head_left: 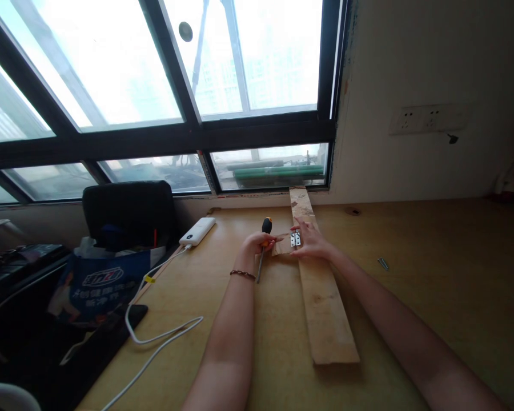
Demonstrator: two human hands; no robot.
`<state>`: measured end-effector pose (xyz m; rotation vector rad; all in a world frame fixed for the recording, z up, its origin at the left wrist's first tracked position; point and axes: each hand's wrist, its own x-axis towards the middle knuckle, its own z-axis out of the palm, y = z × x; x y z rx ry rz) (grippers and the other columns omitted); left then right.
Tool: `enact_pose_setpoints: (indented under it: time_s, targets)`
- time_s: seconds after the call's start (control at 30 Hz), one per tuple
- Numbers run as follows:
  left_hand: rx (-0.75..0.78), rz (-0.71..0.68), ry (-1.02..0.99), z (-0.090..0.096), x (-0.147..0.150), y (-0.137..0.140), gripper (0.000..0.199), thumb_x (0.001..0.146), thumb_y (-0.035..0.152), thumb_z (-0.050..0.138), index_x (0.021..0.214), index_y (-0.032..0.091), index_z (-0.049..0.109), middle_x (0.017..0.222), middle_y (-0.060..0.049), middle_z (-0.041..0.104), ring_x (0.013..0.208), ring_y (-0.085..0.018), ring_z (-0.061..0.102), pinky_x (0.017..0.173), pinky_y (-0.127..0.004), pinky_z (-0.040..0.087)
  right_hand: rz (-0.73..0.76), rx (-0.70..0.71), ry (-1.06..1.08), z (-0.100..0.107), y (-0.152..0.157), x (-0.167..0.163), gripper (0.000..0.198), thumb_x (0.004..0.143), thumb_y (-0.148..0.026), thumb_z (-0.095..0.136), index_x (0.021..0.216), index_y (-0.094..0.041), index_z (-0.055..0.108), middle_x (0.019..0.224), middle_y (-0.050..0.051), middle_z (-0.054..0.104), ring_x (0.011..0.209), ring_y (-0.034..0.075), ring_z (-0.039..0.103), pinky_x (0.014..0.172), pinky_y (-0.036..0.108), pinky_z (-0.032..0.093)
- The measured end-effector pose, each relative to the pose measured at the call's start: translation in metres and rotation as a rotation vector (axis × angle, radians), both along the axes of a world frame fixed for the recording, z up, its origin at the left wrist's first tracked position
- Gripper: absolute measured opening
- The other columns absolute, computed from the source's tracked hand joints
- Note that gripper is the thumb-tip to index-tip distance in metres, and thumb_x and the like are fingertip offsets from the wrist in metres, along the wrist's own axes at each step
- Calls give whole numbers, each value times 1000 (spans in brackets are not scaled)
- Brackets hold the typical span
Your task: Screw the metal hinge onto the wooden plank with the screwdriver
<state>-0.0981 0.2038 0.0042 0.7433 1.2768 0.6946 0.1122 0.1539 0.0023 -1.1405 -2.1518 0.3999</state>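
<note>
My left hand (255, 243) is closed around a screwdriver (266, 225) with a black and orange handle, its shaft slanting down toward the table. The fingertips of that hand also reach the edge of a small wooden piece (281, 246). A silver metal hinge (295, 238) with screw holes lies across the small piece and a long wooden plank (325, 308). My right hand (313, 241) rests over the plank, thumb and fingers gripping the hinge from its near and far ends. Whether a screw sits between my left fingertips is too small to tell.
A few small metal pieces (382, 264) lie on the wooden table (432, 319) at right. To the left are a white power bank (198, 231) with a white cable (167, 337), a blue bag (107, 285) and a black chair (128, 211). Windows and a wall stand behind.
</note>
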Motion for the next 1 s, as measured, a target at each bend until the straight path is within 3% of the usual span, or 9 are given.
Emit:
enact_pose_setpoints:
  time_s: [0.3, 0.5, 0.6, 0.77, 0.9, 1.0]
  targets:
    - [44, 36, -39, 3, -3, 2, 12, 65, -1, 60, 64, 10, 56, 49, -1, 51, 39, -5, 47, 38, -14, 44, -34, -25, -24, -1, 2, -3, 107, 51, -29, 73, 139, -21, 12, 114, 6, 55, 114, 28, 39, 94, 40, 32]
    - [76, 77, -10, 5, -3, 0, 14, 62, -2, 62, 63, 11, 55, 50, -2, 52, 40, -7, 48, 38, -15, 42, -60, -21, 4, -2, 6, -5, 103, 51, -32, 74, 137, -20, 18, 109, 5, 59, 111, 28, 43, 94, 41, 33]
    - [134, 165, 53, 12, -8, -2, 22, 56, -3, 66, 65, 12, 52, 48, -1, 51, 39, -8, 48, 37, -18, 41, -43, -10, 39, -3, 8, -4, 101, 50, -34, 76, 134, -18, 22, 107, 6, 60, 112, 26, 44, 95, 40, 32]
    - [347, 393, 64, 43, -19, -6, 27, 63, 15, 71, 67, 16, 44, 44, 8, 40, 35, -3, 40, 40, -16, 39, -49, -22, 60, -5, 9, -1, 77, 48, -38, 78, 116, -19, 45, 115, 8, 53, 114, 25, 44, 96, 38, 33]
    - [675, 564, -353, 80, -15, -17, 39, 56, 28, 77, 67, 17, 42, 49, 9, 42, 41, -3, 44, 47, -17, 41, -66, -46, 64, -3, 8, -1, 66, 48, -38, 78, 106, -19, 53, 121, 9, 46, 110, 25, 47, 94, 37, 35]
    - [755, 544, -547, 101, -4, -30, 42, 49, 26, 80, 66, 17, 43, 53, 7, 46, 47, -4, 49, 48, -17, 40, -52, -48, 71, 0, 6, -1, 62, 49, -37, 77, 103, -18, 54, 113, 8, 50, 103, 23, 51, 90, 36, 38]
